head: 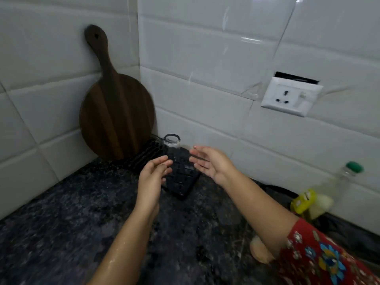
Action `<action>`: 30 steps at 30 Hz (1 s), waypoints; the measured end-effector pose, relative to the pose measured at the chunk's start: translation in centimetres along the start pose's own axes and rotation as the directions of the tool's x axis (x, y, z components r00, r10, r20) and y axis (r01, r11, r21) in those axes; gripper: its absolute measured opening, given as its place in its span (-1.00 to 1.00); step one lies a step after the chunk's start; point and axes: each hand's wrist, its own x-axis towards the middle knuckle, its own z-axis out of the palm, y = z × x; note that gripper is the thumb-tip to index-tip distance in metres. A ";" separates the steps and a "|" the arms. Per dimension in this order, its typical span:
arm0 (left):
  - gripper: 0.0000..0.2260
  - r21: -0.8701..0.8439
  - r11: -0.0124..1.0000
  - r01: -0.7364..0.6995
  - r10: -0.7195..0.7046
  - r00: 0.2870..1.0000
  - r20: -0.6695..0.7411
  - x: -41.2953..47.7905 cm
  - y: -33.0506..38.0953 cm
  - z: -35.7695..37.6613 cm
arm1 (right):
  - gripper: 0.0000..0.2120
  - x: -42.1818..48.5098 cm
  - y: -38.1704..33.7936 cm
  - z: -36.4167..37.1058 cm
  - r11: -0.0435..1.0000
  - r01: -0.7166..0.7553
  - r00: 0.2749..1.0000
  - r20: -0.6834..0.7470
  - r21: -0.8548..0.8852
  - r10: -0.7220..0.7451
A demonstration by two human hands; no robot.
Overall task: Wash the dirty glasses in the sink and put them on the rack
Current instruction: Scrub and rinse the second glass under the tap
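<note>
A clear glass (172,141) stands on the far end of a black slatted rack (181,177) that lies on the dark granite counter (61,223) in the corner. My left hand (153,173) hovers over the rack's near left side, fingers loosely bent and holding nothing. To the right of the rack my right hand (209,162) is held palm inward, fingers straight and empty. Neither hand touches the glass. The sink is out of view.
A dark round wooden board (117,114) leans in the tiled corner behind the rack. A white wall socket (291,96) sits at the right. A bottle with a green cap (347,171) and a yellow-labelled item (304,201) stand at the counter's right.
</note>
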 end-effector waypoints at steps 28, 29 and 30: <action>-0.82 0.158 0.985 0.066 -0.085 0.990 0.114 -29.5 -9.1 5.1 | -0.06 -25.9 21.7 -17.3 0.848 0.198 0.964 -0.060 -0.492 -0.260; -0.82 0.158 0.985 0.065 -0.083 0.990 0.113 -29.3 -9.1 5.1 | -0.11 -25.8 21.8 -17.1 0.847 0.217 0.954 -0.079 -0.484 -0.290; -0.83 0.158 0.986 0.060 -0.079 0.990 0.116 -29.0 -9.0 5.2 | -0.17 -25.7 21.7 -16.8 0.845 0.221 0.949 -0.094 -0.486 -0.302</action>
